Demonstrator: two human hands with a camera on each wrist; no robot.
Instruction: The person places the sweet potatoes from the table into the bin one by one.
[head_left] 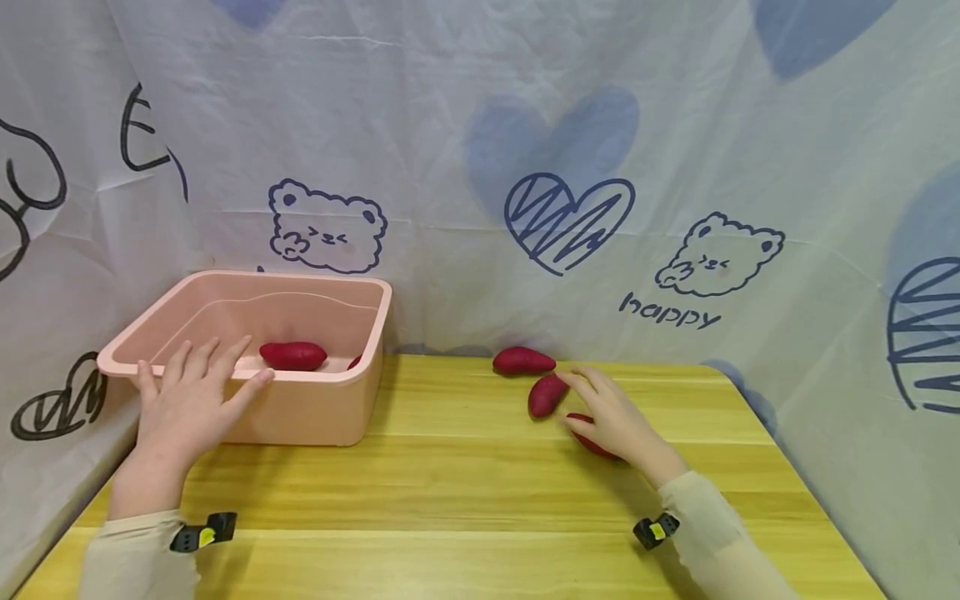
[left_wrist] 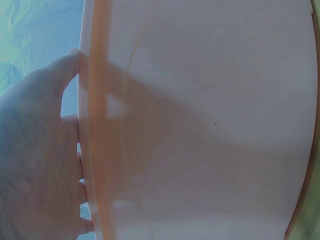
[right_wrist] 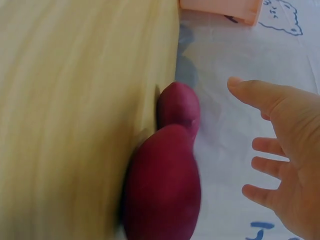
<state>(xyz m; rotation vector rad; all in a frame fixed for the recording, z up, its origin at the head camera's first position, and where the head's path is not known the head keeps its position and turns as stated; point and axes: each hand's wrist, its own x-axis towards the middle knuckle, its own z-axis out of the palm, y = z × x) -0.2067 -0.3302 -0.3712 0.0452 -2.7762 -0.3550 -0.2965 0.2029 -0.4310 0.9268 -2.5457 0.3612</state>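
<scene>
A pink plastic bin (head_left: 300, 412) stands at the left of the table. My left hand (head_left: 183, 408) is at its near rim, fingers spread over the opening; in the left wrist view the thumb (left_wrist: 70, 65) meets the rim. Inside lies a dark red sweet potato (head_left: 294, 357), and the front rim mostly hides another red piece (head_left: 355, 363). Three more sweet potatoes are on the table: one at the back (head_left: 523, 361), one before it (head_left: 546, 397), and one (head_left: 596, 447) partly under my right hand (head_left: 618, 421). That hand hovers with loosely bent fingers, grasping nothing.
The yellow wood-grain table (head_left: 420, 500) reaches back to a white cloth (head_left: 450, 275) printed with hearts and bears. This cloth also hangs along both sides. Each wrist wears a black strap, the right one (head_left: 656, 531) beside the sleeve cuff.
</scene>
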